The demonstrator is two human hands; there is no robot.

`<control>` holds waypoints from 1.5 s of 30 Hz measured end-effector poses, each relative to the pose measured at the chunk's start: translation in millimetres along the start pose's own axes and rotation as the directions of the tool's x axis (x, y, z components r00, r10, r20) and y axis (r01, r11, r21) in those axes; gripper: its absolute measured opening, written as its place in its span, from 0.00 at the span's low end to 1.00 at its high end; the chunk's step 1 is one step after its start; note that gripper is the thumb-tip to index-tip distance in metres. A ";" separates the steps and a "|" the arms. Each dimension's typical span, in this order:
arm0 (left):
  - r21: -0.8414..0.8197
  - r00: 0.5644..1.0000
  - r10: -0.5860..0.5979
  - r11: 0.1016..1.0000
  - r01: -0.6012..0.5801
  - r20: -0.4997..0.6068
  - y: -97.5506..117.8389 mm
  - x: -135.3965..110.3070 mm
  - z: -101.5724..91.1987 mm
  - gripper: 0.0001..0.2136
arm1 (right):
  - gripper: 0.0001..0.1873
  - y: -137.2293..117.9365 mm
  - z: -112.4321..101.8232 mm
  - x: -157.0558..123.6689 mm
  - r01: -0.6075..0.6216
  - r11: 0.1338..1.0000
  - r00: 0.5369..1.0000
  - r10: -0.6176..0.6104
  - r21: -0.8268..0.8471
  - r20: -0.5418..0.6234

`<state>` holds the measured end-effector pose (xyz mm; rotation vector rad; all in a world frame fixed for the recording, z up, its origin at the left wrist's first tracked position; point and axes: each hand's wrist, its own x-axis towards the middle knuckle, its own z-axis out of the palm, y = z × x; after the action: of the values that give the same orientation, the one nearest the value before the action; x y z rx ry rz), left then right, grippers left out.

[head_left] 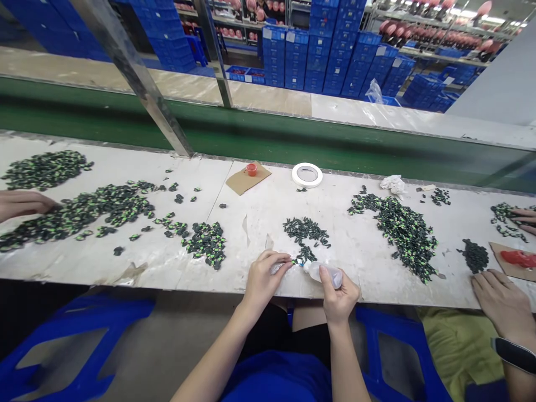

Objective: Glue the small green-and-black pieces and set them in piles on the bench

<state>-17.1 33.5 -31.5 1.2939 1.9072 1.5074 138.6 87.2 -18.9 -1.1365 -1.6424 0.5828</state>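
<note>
Low over the table's front edge, my left hand (266, 274) pinches a small dark green part (294, 262) between thumb and fingertips. My right hand (341, 293) is wrapped round a translucent squeeze bottle (330, 275), tilted so its nozzle points left, close to that part. Whether the nozzle touches it I cannot tell. Just beyond both hands lies a loose pile of small dark green pieces (307, 230). To the left sits a heap of black parts with bright green spots (206, 244).
Another person's hand (25, 205) rests at a long heap (100, 206) on the left. A co-worker's hand (502, 298) lies by a dark pile (475, 255) on the right. A tape roll (296, 175), a red cap on cardboard (251, 170) and a large heap (404, 231) stand beyond.
</note>
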 end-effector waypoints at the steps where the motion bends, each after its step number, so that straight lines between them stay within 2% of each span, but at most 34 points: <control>1: 0.004 1.000 0.008 1.000 -0.008 0.000 -0.2 -0.1 0.1 0.03 | 0.21 -0.3 0.2 -0.2 -0.012 1.000 1.000 0.012 0.002 -0.008; 5: 0.026 0.999 0.046 0.999 -0.046 -0.009 -1.9 -0.7 0.7 0.04 | 0.22 -0.5 1.1 -2.5 -0.073 0.996 0.997 0.074 0.042 -0.029; 7: 0.024 0.999 0.052 0.998 -0.051 -0.005 -3.4 -1.3 0.6 0.04 | 0.20 1.2 0.1 -3.3 -0.133 0.987 0.987 0.141 0.093 -0.082; 10: 0.012 0.999 0.046 0.999 -0.046 0.023 -5.0 -1.6 -1.2 0.04 | 0.17 6.9 -6.0 -0.5 -0.203 0.954 0.945 0.249 0.220 -0.209; 12: 0.010 0.998 0.043 0.999 -0.044 0.054 -4.6 -0.8 -3.6 0.04 | 0.16 12.4 -12.7 5.8 -0.223 0.934 0.925 0.294 0.281 -0.242; 15: 0.056 0.992 0.060 0.996 -0.066 0.110 -0.9 1.9 -6.7 0.05 | 0.21 21.3 -22.1 20.7 -0.244 0.913 0.914 0.329 0.325 -0.238; 18: 0.161 0.983 0.139 0.974 -0.158 0.124 6.0 3.5 -4.3 0.05 | 0.27 30.1 -25.4 35.4 -0.280 0.899 0.902 0.367 0.338 -0.228; 21: 0.282 0.961 0.253 0.919 -0.274 0.110 13.8 2.2 5.3 0.05 | 0.31 38.7 -23.0 43.7 -0.334 0.880 0.903 0.401 0.337 -0.153; 24: 0.396 0.946 0.295 0.860 -0.323 0.131 19.9 -0.2 17.0 0.03 | 0.33 44.4 -21.0 44.9 -0.372 0.868 0.902 0.422 0.330 -0.093; 26: 0.450 0.943 0.298 0.829 -0.332 0.147 21.8 -1.2 22.9 0.03 | 0.34 43.6 -22.5 42.2 -0.371 0.877 0.908 0.411 0.306 -0.075; 28: 0.473 0.938 0.311 0.810 -0.347 0.154 21.5 -1.3 26.1 0.06 | 0.37 38.0 -26.2 35.9 -0.313 0.916 0.932 0.347 0.253 -0.102; 30: 0.467 0.929 0.340 0.804 -0.367 0.145 20.4 -0.6 26.3 0.08 | 0.39 28.3 -30.6 25.3 -0.206 0.967 0.944 0.236 0.151 -0.229; 31: 0.456 0.923 0.359 0.805 -0.380 0.134 20.2 -0.2 25.4 0.08 | 0.39 22.4 -32.2 18.7 -0.162 0.983 0.933 0.182 0.089 -0.311; 32: 0.442 0.916 0.383 0.806 -0.394 0.118 20.4 0.1 23.8 0.07 | 0.35 16.0 -33.1 11.6 -0.136 0.990 0.910 0.144 0.048 -0.390; 33: 0.424 0.907 0.409 0.807 -0.411 0.102 21.4 0.2 21.8 0.07 | 0.30 9.6 -32.9 4.6 -0.129 0.990 0.901 0.140 0.056 -0.410; 34: 0.403 0.895 0.436 0.806 -0.434 0.091 23.0 0.0 19.3 0.06 | 0.25 3.3 -31.5 -1.8 -0.147 0.985 0.916 0.171 0.094 -0.363; 35: 0.382 0.881 0.465 0.801 -0.461 0.088 25.2 -0.6 16.5 0.06 | 0.21 -2.5 -29.0 -7.0 -0.209 0.967 0.944 0.239 0.149 -0.228; 36: 0.362 0.865 0.493 0.793 -0.490 0.091 27.7 -1.6 13.7 0.05 | 0.19 -7.6 -25.4 -10.8 -0.284 0.936 0.951 0.302 0.207 -0.065; 38: 0.339 0.837 0.535 0.771 -0.539 0.114 32.1 -4.4 8.1 0.06 | 0.18 -14.8 -16.4 -14.0 -0.430 0.855 0.897 0.370 0.290 0.241; 39: 0.334 0.826 0.549 0.760 -0.557 0.127 33.4 -5.9 5.6 0.06 | 0.17 -16.6 -11.8 -13.8 -0.484 0.817 0.862 0.381 0.314 0.335; 42: 0.319 0.816 0.560 0.754 -0.575 0.146 30.8 -9.3 -0.5 0.07 | 0.16 -15.6 -1.8 -10.9 -0.567 0.750 0.801 0.407 0.339 0.439; 45: 0.313 0.851 0.503 0.792 -0.524 0.153 19.4 -9.8 -3.7 0.07 | 0.16 -8.7 0.6 -9.5 -0.580 0.754 0.786 0.416 0.309 0.458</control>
<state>-6.8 23.2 -14.9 2.1383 1.9308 1.3643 135.1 75.0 -16.4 -1.1764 -1.3709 1.5251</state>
